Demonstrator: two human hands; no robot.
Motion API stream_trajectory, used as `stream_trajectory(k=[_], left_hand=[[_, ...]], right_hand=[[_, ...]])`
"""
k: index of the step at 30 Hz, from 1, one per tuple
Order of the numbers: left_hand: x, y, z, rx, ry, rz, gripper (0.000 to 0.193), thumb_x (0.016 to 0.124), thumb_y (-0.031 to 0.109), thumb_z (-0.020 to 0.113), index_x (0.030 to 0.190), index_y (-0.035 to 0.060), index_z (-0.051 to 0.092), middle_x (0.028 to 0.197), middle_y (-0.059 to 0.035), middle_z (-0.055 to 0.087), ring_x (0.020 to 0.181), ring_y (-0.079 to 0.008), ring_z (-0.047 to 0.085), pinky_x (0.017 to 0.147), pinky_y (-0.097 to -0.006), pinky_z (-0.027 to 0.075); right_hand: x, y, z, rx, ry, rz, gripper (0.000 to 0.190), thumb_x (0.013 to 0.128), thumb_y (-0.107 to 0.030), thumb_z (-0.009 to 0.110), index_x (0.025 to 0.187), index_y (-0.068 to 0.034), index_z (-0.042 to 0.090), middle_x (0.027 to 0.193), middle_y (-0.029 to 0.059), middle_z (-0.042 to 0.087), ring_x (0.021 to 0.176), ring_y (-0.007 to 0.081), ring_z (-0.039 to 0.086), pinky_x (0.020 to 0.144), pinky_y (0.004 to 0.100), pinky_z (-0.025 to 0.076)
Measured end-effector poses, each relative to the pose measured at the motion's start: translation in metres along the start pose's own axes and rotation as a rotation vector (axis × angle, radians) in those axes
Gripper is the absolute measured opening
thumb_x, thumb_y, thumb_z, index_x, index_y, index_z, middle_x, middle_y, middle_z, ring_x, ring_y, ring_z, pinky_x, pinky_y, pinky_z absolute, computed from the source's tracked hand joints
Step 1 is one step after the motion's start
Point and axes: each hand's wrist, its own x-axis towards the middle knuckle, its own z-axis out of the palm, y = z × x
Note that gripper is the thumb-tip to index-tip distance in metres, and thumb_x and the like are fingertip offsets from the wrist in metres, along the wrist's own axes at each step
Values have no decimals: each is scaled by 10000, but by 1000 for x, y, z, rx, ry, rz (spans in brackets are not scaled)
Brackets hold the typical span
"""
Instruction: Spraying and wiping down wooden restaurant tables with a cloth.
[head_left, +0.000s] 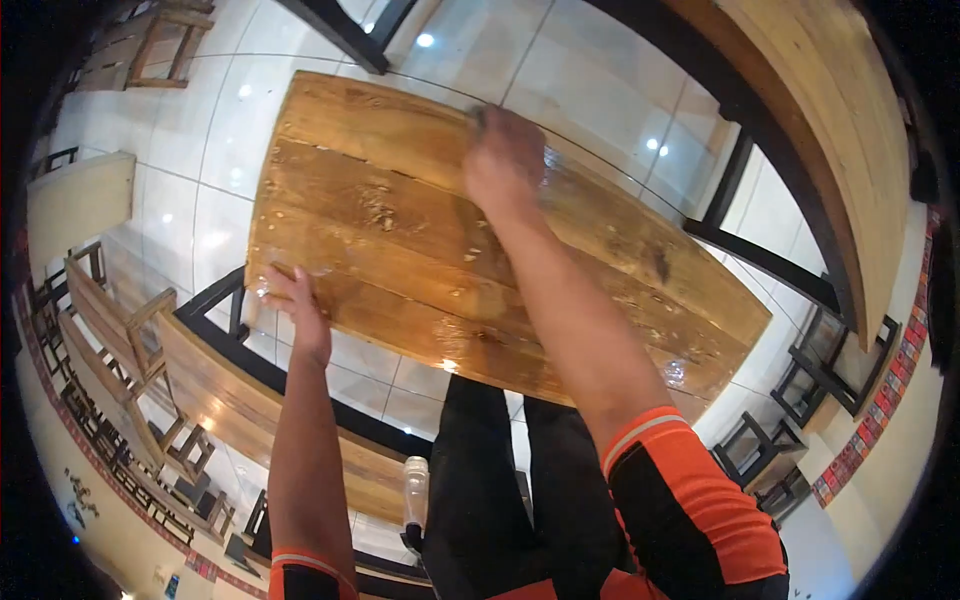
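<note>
A wooden plank tabletop with a glossy, wet-looking surface spreads out before me. Pale marks and dark knots dot its boards. My left hand rests at the near left corner, its fingers apart on the wood. Towards the far edge, my right hand is curled down against the boards and blurred by motion. Something small and dark shows beside its fingers, too indistinct to name, and the palm side is hidden.
A wooden bench with a dark frame runs close on the left. Another wood-topped table curves along the right. Wooden chairs stand at left. A clear bottle is near my leg. White tiles cover the floor.
</note>
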Motion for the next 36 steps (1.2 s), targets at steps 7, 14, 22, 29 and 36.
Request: stream_trajectory(k=[7,14,22,29,36], left_hand=[[12,-12,-5,51,0,48,967,1046,795,333,1690,340,-228,1626,-220,-508,1598,-532,-225,1302,-595,49],[0,4,-9,59,-11,-121,930,1068,763,313,1691,334,-227,1627,-235,-500,1607,-552,-160,1304,-589,85],[4,-8,-3,-112,-126,22,984,1066,758,346,1695,268,-231,1675,-123,-474,1651,-401,-145,1321,-560,55],[30,2,-55,-173,-281,13,1008,1052,776,369,1679,307,-267,1753,-99,-340,1670,-339,-31,1326,-542,105],[-70,29,67,-280,158,230,883,1095,716,323,1743,234,-32,1814,-143,24,1650,-333,143,1328,-517,143]], right_hand=[[-54,-54,63,-61,6,-854,523,1005,-134,487,1510,-27,565,1635,119,507,1522,314,459,1297,466,316],[-145,151,-73,-204,-279,-354,622,910,-49,631,1528,-53,553,1567,205,557,1457,435,497,1227,511,392],[-163,204,-41,-173,563,786,618,996,-63,546,1604,-19,442,1683,219,408,1480,460,461,1260,523,340],[-290,85,-1,-84,-106,-567,675,975,-111,497,1644,-77,408,1676,78,457,1609,276,326,1332,497,231],[-314,345,-129,94,-79,-317,653,938,-40,597,1582,-92,504,1582,123,546,1441,316,517,1234,426,408]])
